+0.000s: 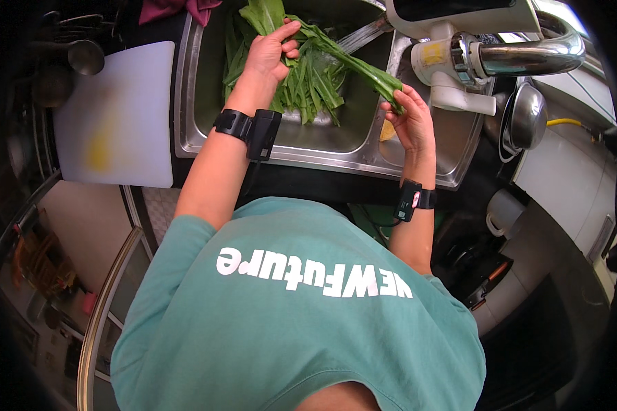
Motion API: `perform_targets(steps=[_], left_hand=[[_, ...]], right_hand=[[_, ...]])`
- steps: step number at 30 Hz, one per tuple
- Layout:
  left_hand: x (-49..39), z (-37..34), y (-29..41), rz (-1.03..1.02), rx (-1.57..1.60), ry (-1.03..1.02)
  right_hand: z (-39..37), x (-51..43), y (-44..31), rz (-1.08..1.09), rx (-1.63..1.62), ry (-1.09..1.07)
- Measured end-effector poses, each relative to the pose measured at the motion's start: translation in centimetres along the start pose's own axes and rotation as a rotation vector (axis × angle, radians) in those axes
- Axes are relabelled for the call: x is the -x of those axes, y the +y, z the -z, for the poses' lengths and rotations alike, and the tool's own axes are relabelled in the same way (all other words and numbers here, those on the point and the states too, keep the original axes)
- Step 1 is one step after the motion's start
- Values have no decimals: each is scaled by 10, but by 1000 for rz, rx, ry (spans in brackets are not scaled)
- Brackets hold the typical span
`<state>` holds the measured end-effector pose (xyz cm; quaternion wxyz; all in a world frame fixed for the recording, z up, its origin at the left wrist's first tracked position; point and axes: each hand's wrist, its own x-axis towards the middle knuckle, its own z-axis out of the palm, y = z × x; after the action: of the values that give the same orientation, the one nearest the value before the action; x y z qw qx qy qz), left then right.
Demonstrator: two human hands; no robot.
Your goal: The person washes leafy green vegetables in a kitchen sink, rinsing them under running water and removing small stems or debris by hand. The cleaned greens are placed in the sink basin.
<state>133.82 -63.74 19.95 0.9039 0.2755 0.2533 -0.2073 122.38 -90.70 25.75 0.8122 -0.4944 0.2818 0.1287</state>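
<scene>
A long green leaf vegetable [347, 59] stretches over the sink between my two hands. My left hand [271, 54] grips its far part above the left basin [319, 141], with a broad leaf [263, 14] rising beside the fingers. At the other end, my right hand [412, 110] pinches the leaf between thumb and fingers, over the divider and the smaller right basin [452, 141]. Beneath the left hand lies a pile of wet, long green leaves [308, 85]. Running water [361, 37] streams into the left basin behind the held leaf.
A white faucet filter [437, 59] with a chrome spout [532, 54] overhangs the right basin. Left of the sink lies a white cutting board [128, 113]; a magenta cloth [172, 9] hangs behind it. A yellow sponge [387, 131] sits in the right basin. Metal bowls [527, 115] stand at right.
</scene>
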Motion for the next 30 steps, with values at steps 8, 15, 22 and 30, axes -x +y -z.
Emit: perform_targets(steps=[8, 15, 22, 30], left_hand=[[7, -8, -9, 126, -3, -121], [14, -18, -27, 53, -113, -16], [28, -16, -23, 4, -107, -157], [24, -5, -11, -39, -134, -53]], right_hand=[[33, 11, -15, 94, -41, 52], [58, 29, -20, 107, -58, 83], [64, 34, -18, 131, 16, 108], [35, 31, -21, 174, 6, 76]])
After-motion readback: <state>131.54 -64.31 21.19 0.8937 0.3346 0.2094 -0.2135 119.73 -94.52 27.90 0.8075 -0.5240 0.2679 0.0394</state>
